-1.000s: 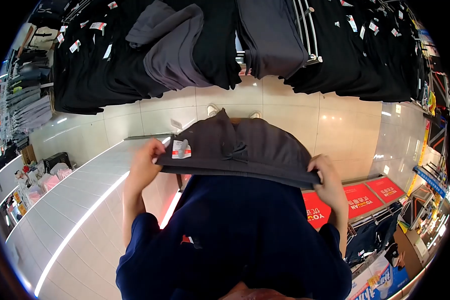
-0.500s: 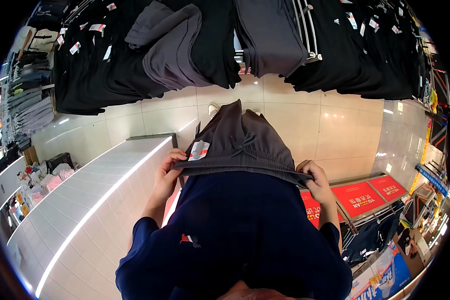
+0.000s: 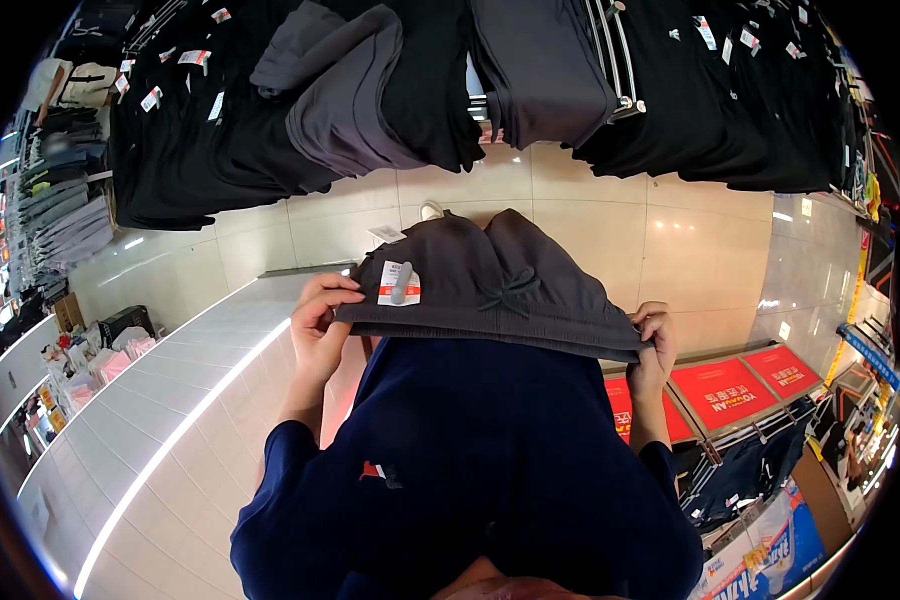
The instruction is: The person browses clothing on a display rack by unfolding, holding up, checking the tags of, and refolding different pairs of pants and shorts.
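A pair of dark grey drawstring trousers (image 3: 440,265) hangs in front of my body, its elastic waistband pulled wide. At the waistband's left end, my left hand (image 3: 322,318) pinches the cloth between thumb and fingers. My right hand (image 3: 653,350) grips the opposite end of the band. A white and red price label (image 3: 399,284) is on the cloth near my left hand, with a second paper tag (image 3: 386,234) sticking out beyond it. The drawstring (image 3: 510,288) is tied in a bow at the front. The lower legs of the trousers are out of sight.
Ahead, black trousers (image 3: 710,110) and grey trousers (image 3: 545,80) hang on metal racks with tags. A white panelled counter (image 3: 200,380) with a light strip stands to my left. Red sign boards (image 3: 720,393) top a rack on my right. Pale floor tiles (image 3: 590,215) lie between.
Both hands have moved apart a little, stretching the waistband wider. The right end has dropped slightly, and the trousers' front has turned more upward, showing the price label and second tag more fully.
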Tool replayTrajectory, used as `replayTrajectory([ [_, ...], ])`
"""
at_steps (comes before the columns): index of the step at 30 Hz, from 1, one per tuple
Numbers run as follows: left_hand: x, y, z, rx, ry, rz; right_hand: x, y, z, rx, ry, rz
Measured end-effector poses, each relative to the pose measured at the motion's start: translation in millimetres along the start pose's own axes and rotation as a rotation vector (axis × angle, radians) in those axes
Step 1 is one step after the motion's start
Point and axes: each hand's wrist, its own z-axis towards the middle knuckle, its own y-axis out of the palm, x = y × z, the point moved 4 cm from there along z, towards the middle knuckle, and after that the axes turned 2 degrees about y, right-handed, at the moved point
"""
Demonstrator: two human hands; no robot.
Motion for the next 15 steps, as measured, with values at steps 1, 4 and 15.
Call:
replayTrajectory([
  [1, -3.8, 1.4, 1.0, -0.138, -0.094, -0.022, 0.9, 0.7, -0.4, -0.129, 0.016, -0.065],
  [4, -27.5, 6.4, -12.1, -0.575, -0.148, 0.079, -1.2, 2.2, -4.3, -0.453, 0.102, -0.176],
  [15, -47.1, 8.5, -12.5, -0.318, 0.107, 0.272, 10.1, 0.7, -7.8, -0.515, 0.202, -0.182],
])
